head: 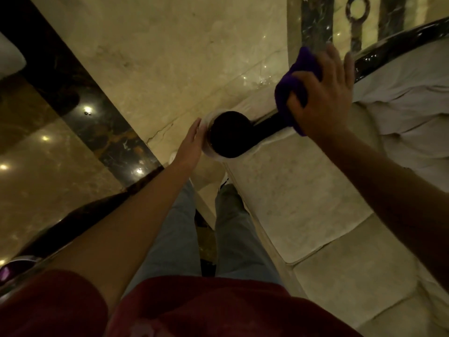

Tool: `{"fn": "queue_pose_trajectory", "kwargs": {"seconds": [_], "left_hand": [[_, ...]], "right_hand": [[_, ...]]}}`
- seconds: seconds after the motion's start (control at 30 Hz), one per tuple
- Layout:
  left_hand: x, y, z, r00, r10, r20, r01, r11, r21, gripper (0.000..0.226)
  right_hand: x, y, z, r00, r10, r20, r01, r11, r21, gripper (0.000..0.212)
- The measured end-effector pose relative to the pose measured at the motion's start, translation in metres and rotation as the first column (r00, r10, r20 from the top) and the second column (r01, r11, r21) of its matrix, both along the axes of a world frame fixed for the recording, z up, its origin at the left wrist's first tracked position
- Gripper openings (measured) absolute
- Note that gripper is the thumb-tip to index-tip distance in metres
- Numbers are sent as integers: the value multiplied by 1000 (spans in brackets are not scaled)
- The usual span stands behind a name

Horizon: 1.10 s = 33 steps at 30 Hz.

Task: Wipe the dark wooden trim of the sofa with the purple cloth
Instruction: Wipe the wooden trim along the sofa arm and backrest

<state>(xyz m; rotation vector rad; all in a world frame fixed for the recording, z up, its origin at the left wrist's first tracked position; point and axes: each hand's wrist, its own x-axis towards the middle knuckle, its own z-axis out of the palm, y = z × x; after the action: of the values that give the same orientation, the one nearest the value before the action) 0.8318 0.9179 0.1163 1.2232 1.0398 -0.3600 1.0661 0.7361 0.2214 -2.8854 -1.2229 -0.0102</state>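
Note:
The purple cloth (291, 91) is bunched under my right hand (320, 93), which presses it onto the dark wooden trim (267, 128) running along the top of the sofa. The trim ends in a round dark knob (229, 133) at the armrest corner and continues glossy up to the right (388, 52). My left hand (192, 142) rests flat with straight fingers against the pale upholstery beside the knob, holding nothing.
The cream sofa seat and cushions (315, 203) lie to the right, with a pale cloth draped at the upper right (413, 105). A polished marble floor (158, 57) with a dark inlay band (73, 76) spreads to the left. My legs (230, 227) stand close against the sofa's side.

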Motion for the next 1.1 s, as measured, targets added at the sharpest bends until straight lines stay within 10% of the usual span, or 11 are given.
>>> {"fn": "queue_pose_trajectory", "kwargs": {"seconds": [0.37,0.5,0.73,1.1], "left_hand": [[-7,-6,14,976,206,-75,-214,969,-125,57],[0,0,27,975,203,-90,-211,974,-79,60],[20,-45,53,991,59,124,-117,835,538,45],[23,-57,38,991,-64,119,-34,734,679,42]], "right_hand": [[-161,68,-31,936,-87,-342,203,924,322,40],[-127,47,-34,977,68,-205,-17,971,237,35],[-11,-3,-6,999,32,-1,-32,987,161,25],[29,-6,17,984,-177,-39,181,951,251,27]]}}
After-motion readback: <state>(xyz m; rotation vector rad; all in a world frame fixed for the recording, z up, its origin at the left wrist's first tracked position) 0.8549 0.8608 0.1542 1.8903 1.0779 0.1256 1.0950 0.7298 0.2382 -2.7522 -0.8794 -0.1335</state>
